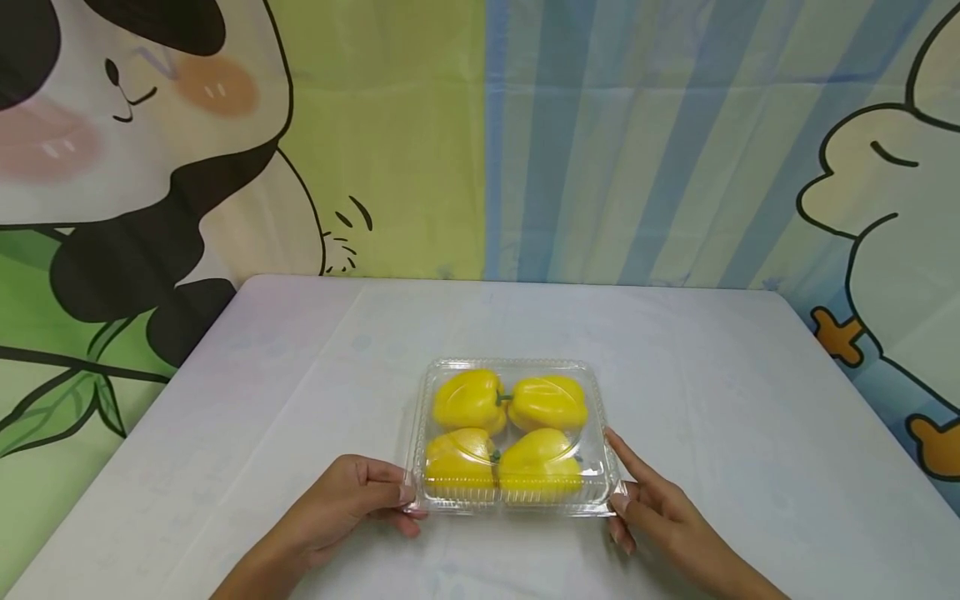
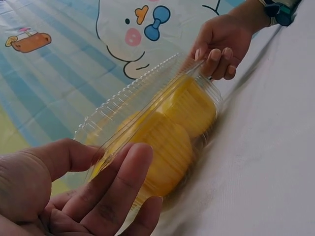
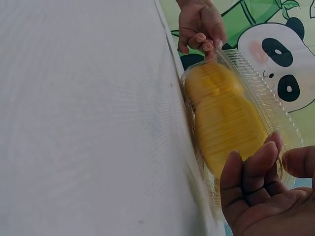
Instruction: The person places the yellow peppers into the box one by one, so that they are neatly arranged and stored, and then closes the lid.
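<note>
A clear plastic clamshell box (image 1: 600, 467) with its lid down stands on the white table near the front. Inside it lie several yellow bell peppers (image 1: 543, 402) with short green stems, in two rows. My left hand (image 1: 356, 496) pinches the rim at the near left corner, thumb on top and fingers below. At the near right corner, my right hand (image 1: 663, 508) grips the rim between thumb and fingers, its index finger stretched along the side. Both wrist views show the ribbed box wall (image 2: 162, 147) close to the tabletop.
A white cloth covers the table (image 1: 300, 350). Behind it hangs a printed curtain (image 1: 405, 133) with a panda on the left and blue stripes on the right. A dark wristband (image 2: 279, 12) shows on the right wrist.
</note>
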{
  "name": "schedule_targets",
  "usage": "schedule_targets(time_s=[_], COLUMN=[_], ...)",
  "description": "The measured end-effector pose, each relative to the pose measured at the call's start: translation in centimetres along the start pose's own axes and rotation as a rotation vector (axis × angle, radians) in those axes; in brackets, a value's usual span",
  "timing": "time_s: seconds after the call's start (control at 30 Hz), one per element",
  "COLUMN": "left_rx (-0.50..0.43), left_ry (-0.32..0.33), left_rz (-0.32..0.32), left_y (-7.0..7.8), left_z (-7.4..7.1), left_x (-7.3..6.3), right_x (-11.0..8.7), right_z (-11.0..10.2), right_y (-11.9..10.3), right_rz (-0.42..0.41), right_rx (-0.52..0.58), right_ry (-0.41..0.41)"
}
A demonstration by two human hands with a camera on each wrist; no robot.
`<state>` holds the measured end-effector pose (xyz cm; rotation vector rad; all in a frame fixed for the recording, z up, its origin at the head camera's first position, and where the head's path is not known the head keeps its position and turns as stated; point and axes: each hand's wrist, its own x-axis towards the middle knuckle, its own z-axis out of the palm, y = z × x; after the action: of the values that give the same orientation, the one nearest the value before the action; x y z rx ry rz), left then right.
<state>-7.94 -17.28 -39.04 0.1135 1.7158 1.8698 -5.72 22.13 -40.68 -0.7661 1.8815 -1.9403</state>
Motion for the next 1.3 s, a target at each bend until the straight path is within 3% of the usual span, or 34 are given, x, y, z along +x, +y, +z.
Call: schedule_targets(time_s=[0.17,0.53,0.8,1.1,1.2,1.3], left_rx=[0.003,-0.003,0.012,0.064,0.112,0.309], left_ry=[-0.005,0.016,0.011,0.018,0.055,0.175], left_rz=[-0.011,0.017,0.006,-0.004,0.016,0.067], left_y=[0.0,0.0,-0.3,-0.2,0.2,0.9], left_z=[0.1,0.1,-0.1,-0.5,-0.6,-0.5], left_x=[-0.1,0.1,0.2,0.1,0.1,0.1], right_x=[0.0,0.1,0.1,0.1,0.1,0.1], right_z=[-0.2,0.0,0.0,-0.1,-0.5,-1.0], right_y=[-0.1,0.3,0.1,-0.4,-0.7,-1.1], right_rz=[0.015,0.015,0.040,0.063,0.066,0.048], right_rx=[0.084,0.027,0.073,-0.023,-0.071,-0.193], right_ry=[-0.014,0.022,0.005,0.037,0.063,0.130])
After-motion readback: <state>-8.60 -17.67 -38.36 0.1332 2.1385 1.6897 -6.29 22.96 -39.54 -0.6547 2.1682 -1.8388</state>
